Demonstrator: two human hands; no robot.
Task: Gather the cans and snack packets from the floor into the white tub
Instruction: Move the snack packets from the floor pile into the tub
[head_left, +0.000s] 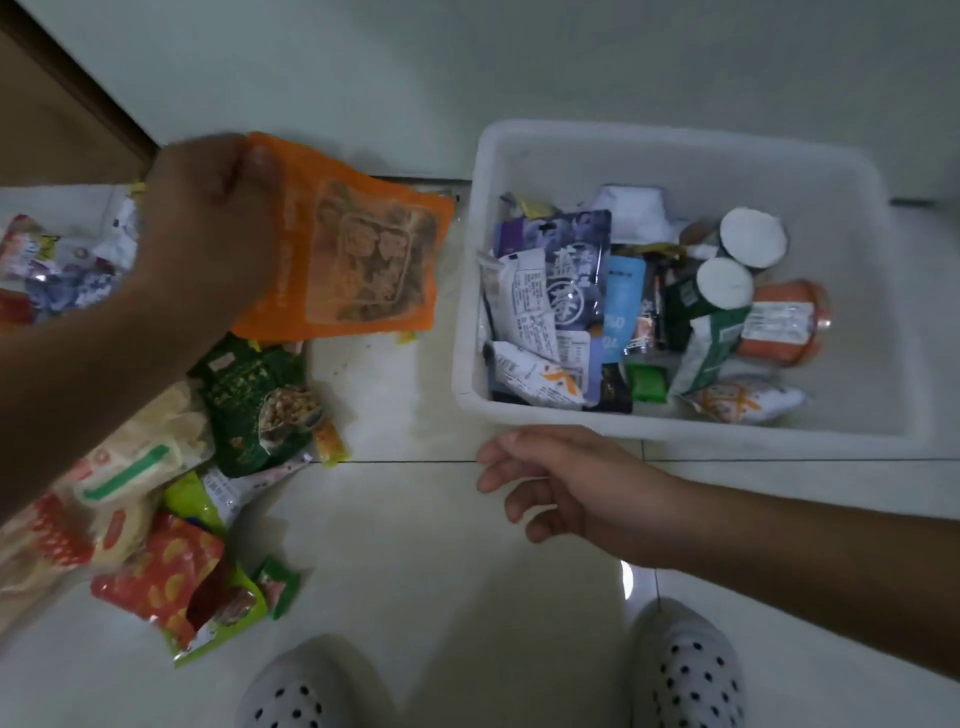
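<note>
Left hand (208, 218) pinches orange packet (363, 249) by its far corner, held above the floor (441, 545) just left of the white tub (675, 137); its print is too blurred to read. Right hand (566, 483) has loose, relaxed fingers and holds nothing, just near of the tub's near rim. In the tub: purple packet (566, 275) with big characters, possibly 蓝莓, two cans (753, 236) at the far right, and more packets with small unreadable labels. Green packet (249, 405) and others are piled on the floor at left, partly hidden by the left arm. Pale glossy tiles, white wall, brown door (52, 104) far left. Dotted slippers (685, 670) cut off at near edge.
</note>
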